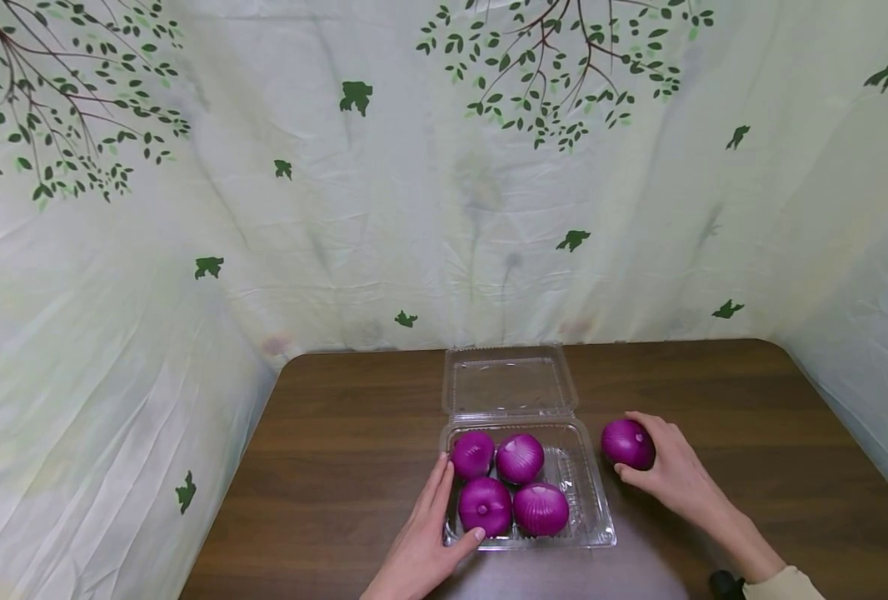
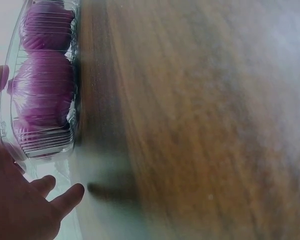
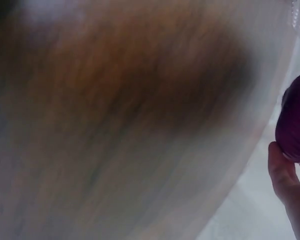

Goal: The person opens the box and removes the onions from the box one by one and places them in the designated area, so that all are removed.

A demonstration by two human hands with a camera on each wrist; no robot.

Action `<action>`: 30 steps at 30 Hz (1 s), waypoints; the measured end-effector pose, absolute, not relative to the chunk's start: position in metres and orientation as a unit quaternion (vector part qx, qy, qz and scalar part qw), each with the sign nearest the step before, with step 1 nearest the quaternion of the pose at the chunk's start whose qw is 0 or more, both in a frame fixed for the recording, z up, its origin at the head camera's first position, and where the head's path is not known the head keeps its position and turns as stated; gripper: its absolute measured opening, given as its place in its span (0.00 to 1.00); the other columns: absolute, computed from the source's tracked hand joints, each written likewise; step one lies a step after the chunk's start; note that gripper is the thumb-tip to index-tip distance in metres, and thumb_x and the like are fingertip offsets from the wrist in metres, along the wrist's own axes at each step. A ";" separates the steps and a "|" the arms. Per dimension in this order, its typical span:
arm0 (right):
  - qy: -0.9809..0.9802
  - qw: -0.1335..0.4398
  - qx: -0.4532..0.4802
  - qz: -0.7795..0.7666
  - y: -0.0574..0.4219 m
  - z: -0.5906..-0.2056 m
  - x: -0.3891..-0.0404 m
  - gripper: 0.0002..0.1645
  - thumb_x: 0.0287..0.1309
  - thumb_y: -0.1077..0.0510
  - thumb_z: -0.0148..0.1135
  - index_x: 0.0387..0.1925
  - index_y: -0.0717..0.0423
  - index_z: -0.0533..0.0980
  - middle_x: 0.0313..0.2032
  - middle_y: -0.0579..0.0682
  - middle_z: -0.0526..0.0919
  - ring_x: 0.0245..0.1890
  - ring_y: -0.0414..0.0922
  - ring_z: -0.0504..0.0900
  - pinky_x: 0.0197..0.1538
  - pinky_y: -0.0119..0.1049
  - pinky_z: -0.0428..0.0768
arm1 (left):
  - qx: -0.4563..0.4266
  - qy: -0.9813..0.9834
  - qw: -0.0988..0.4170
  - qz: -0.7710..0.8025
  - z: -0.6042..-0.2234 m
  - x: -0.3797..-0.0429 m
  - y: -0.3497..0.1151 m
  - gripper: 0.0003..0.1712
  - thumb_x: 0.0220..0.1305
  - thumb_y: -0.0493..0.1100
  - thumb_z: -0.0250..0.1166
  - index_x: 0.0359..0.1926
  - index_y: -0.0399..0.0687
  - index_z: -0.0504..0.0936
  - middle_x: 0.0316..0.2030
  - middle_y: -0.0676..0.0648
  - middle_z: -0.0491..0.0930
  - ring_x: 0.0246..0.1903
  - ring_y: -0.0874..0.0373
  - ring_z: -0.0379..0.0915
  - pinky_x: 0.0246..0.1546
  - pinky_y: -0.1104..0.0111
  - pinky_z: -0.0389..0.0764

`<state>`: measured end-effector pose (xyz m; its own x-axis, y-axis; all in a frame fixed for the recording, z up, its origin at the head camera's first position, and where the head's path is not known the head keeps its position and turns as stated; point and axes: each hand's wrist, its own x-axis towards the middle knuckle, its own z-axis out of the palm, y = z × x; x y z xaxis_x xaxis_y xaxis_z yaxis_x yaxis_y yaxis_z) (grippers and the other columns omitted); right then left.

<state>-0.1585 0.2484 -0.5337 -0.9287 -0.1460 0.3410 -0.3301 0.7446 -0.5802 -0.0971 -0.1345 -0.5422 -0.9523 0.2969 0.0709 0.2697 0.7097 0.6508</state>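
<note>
A clear plastic clamshell container lies on the table with its lid folded back. Several red onions sit in its tray, towards the left and middle; the right side of the tray holds none. My left hand rests at the container's front left corner, straight fingers along the left side and thumb over the front rim. In the left wrist view, onions show through the container's ribbed wall. My right hand grips another red onion just right of the container, between thumb and fingers.
The brown wooden table has rounded far corners. A pale curtain printed with leaves and branches hangs behind it and along both sides. A dark band sits at my right wrist, beside a light sleeve.
</note>
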 end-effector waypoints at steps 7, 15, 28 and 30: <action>-0.932 0.097 0.107 0.332 0.254 -0.536 -0.161 0.42 0.43 0.53 0.79 0.59 0.64 0.72 0.51 0.63 0.78 0.47 0.58 0.75 0.43 0.55 0.78 | 0.150 0.924 0.031 0.350 -0.542 -0.099 -0.134 0.56 0.60 0.71 0.60 0.79 0.56 0.44 0.78 0.55 0.37 0.73 0.48 0.47 0.61 0.44 0.66; -0.932 0.029 0.080 0.353 0.260 -0.538 -0.160 0.44 0.51 0.45 0.74 0.63 0.64 0.68 0.55 0.69 0.76 0.49 0.62 0.79 0.45 0.56 0.81 | 0.153 0.923 0.025 0.353 -0.544 -0.098 -0.135 0.56 0.60 0.70 0.62 0.79 0.56 0.44 0.78 0.55 0.38 0.73 0.49 0.47 0.62 0.45 0.66; -0.925 0.000 0.066 0.375 0.260 -0.538 -0.156 0.52 0.48 0.43 0.76 0.67 0.62 0.62 0.58 0.68 0.72 0.52 0.61 0.78 0.48 0.56 0.79 | 0.156 0.924 0.012 0.348 -0.543 -0.098 -0.135 0.56 0.60 0.70 0.61 0.79 0.55 0.46 0.78 0.54 0.39 0.73 0.48 0.48 0.61 0.45 0.67; -0.925 0.000 0.067 0.375 0.260 -0.538 -0.155 0.53 0.48 0.44 0.77 0.67 0.62 0.61 0.59 0.68 0.72 0.53 0.62 0.77 0.49 0.56 0.79 | 0.156 0.925 0.013 0.347 -0.543 -0.098 -0.135 0.56 0.60 0.70 0.61 0.79 0.55 0.46 0.78 0.53 0.40 0.73 0.48 0.48 0.61 0.45 0.67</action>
<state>-0.1550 0.2602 -0.5382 -0.9910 -0.1240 0.0507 -0.1243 0.7097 -0.6935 -0.0975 -0.1347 -0.5426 -0.9510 0.2973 0.0851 0.2799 0.7103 0.6459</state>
